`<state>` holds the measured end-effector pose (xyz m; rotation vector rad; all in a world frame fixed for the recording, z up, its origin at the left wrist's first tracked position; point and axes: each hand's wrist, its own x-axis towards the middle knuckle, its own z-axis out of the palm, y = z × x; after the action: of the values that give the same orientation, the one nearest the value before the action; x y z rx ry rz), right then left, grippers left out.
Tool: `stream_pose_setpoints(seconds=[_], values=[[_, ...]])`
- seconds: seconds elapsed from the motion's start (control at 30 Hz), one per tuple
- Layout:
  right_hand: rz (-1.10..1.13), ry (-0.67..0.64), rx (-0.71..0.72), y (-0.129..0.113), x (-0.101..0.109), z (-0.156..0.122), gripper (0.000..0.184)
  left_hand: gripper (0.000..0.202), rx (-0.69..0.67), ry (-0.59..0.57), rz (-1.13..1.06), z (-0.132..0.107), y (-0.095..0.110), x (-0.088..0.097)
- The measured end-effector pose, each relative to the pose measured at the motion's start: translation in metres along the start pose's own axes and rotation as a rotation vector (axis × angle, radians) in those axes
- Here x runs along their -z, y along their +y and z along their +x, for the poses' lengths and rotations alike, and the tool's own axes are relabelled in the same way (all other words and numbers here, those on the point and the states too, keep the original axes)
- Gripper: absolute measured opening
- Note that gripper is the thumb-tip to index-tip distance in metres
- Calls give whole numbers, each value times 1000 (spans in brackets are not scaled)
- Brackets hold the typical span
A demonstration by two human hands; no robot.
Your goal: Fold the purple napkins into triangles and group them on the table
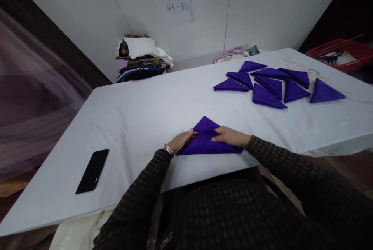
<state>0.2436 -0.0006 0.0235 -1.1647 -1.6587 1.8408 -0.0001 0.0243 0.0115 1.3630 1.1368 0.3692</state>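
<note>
A purple cloth napkin [205, 141] folded into a triangle lies on the white table [140, 114] right in front of me. My left hand [181, 140] lies flat on its left edge, fingers together, with a watch at the wrist. My right hand [230, 136] presses flat on its right half. Neither hand grips anything; both rest on the cloth. Several more folded purple triangles [271, 85] lie spread out at the table's far right.
A black phone [92, 171] lies near the table's front left edge. A pile of folded clothes [141, 59] sits against the wall beyond the table. A red crate [342, 54] stands at far right. Paper labels hang on the white wall.
</note>
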Motion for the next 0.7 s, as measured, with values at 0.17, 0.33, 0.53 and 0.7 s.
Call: stream_pose_setpoints(seconds=[0.17, 0.33, 0.53, 0.7], values=[[304, 74, -192, 3, 27, 38, 9, 64, 22, 1, -19, 4, 0, 16], [285, 124, -252, 5, 36, 58, 7, 44, -7, 126, 228, 7, -6, 30], [41, 302, -214, 7, 39, 65, 10, 25, 14, 235, 460, 11, -13, 21], [-141, 360, -144, 7, 43, 72, 12, 29, -29, 343, 536, 7, -14, 9]])
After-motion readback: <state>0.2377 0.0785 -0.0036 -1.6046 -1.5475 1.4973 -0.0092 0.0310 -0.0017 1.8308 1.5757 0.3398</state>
